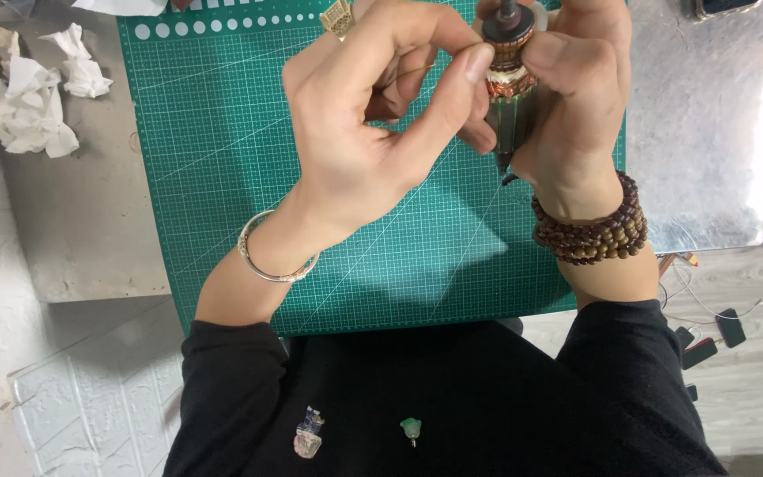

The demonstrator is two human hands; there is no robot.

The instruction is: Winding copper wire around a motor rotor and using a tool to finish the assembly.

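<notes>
Green cutting mat (249, 159) covers the grey tabletop (708, 132), and above it the right hand (576, 88) grips a motor armature (509, 79) upright so the left hand (373, 124) fingers (474, 75) pinch at its copper winding.

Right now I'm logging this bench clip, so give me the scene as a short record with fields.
Left hand: thumb and forefinger pinch at the motor armature's copper end.
Right hand: grips the motor armature, held upright above the mat.
Surface: green cutting mat on a grey table.
Wrists: silver bangle left, brown bead bracelet right.
Nearby: crumpled white tissues.
</notes>
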